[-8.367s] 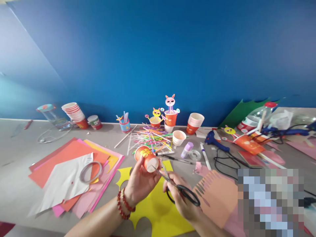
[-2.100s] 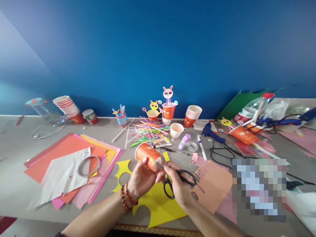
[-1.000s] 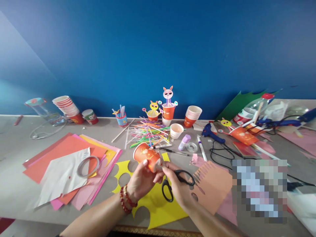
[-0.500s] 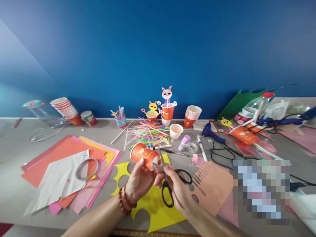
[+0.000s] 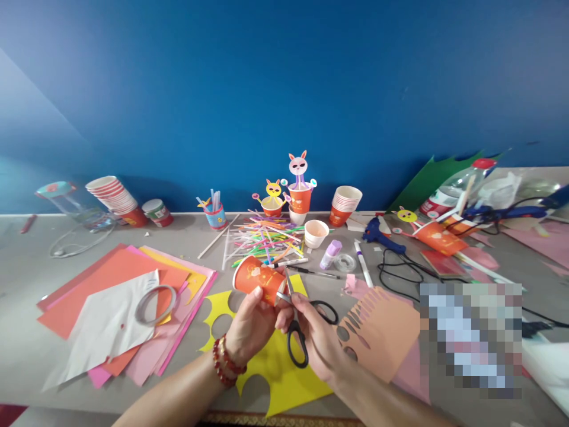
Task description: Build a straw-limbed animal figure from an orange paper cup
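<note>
My left hand [image 5: 251, 323] is closed around an orange paper cup [image 5: 258, 280], held on its side with the bottom turned toward me. My right hand [image 5: 317, 338] grips black-handled scissors [image 5: 299, 329] by the blades, near the pivot, with the handles hanging down toward me. The scissor tip touches the cup's bottom. Both hands hover over a yellow paper sheet [image 5: 284, 379] with round cut-outs. A red bead bracelet [image 5: 222, 367] circles my left wrist.
Stacked coloured paper [image 5: 111, 296] with a tape ring [image 5: 155, 303] lies at left. Straws [image 5: 267, 240], decorated bunny cups [image 5: 300, 193], cup stacks [image 5: 344, 207], a glue stick [image 5: 331, 254], markers, a blue glue gun [image 5: 377, 234] with black cords and a cut peach sheet [image 5: 377, 332] lie beyond and right.
The scissors have swung so their handles hang lower and nearer to me, tip still at the cup's bottom. The cup has tilted slightly to the left in my left hand.
</note>
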A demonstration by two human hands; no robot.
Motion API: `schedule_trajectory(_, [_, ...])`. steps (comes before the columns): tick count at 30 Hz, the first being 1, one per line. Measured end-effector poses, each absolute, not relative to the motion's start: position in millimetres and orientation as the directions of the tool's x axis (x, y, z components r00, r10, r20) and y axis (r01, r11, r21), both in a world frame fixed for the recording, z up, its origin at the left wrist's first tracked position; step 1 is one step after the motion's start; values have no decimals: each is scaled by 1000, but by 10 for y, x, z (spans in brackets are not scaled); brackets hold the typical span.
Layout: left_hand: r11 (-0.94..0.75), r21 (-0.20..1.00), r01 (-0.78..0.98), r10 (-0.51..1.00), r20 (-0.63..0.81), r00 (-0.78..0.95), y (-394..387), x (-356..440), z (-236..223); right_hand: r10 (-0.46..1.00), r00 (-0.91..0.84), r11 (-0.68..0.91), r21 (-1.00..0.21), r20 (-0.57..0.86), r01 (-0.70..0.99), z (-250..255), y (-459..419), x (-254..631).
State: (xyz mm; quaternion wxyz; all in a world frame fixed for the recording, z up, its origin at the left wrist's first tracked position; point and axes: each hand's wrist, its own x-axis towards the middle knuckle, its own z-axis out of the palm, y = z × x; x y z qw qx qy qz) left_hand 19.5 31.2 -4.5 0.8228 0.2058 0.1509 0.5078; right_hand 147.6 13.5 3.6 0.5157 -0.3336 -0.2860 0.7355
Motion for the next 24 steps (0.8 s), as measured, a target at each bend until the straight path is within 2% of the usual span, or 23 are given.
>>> schedule_trajectory(5, [429,460,-777,893,-87,441,298,211,-23,987,-141,-140,-871,-82,-471,-2,172,1502])
schedule_trajectory(12, [455,493,-742,888,-190,418,319,176,-20,981,-192,-15,-980,24,-197,8,191,1617])
schedule_trajectory(20, [444,551,-707,895,-234,380,329,173,30,957,-274,116,-992,98,47,118,196,1701])
schedule_trajectory(24, [457,553,-696,888,-245,389,332,169,37,931,-309,271,-935,194,229,73,208,1738])
